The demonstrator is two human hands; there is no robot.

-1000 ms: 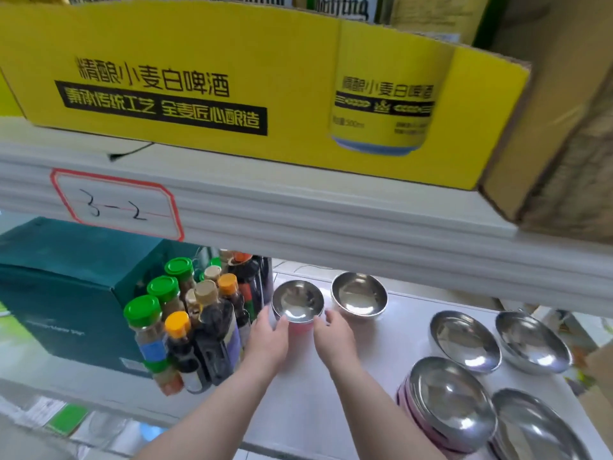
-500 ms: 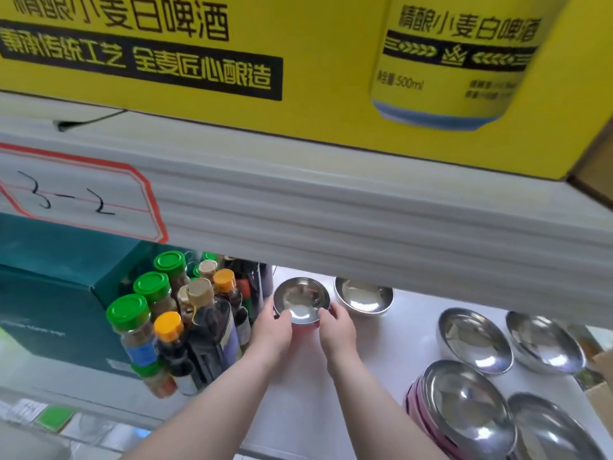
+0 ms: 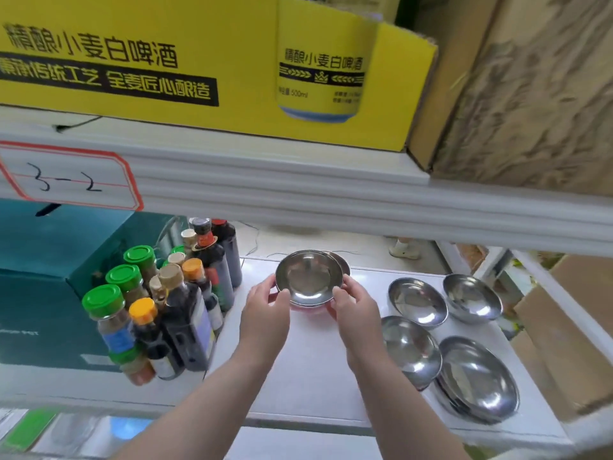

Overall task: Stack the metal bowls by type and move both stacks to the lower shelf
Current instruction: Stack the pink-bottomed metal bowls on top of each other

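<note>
A small steel bowl with a pink outside [image 3: 308, 281] is held between my left hand [image 3: 265, 308] and my right hand [image 3: 356, 305], lifted a little above the white shelf [image 3: 305, 366]. Just behind it, the rim of a second small bowl [image 3: 343, 262] shows, mostly hidden. To the right, two plain steel bowls [image 3: 417, 302] [image 3: 472, 297] rest on the shelf. In front of them stand a stack of pink-sided bowls [image 3: 409, 348] and a stack of wider steel bowls [image 3: 479, 376].
A cluster of sauce and spice bottles [image 3: 166, 303] stands close on the left, beside a teal box [image 3: 43, 280]. The upper shelf's white front edge [image 3: 298, 190] overhangs the work area, carrying a yellow beer carton [image 3: 199, 61]. Cardboard boxes [image 3: 570, 330] stand at the right.
Both hands have lifted the pink-sided bowl off the shelf and carried it right, in front of the second small bowl. The camera has shifted.
</note>
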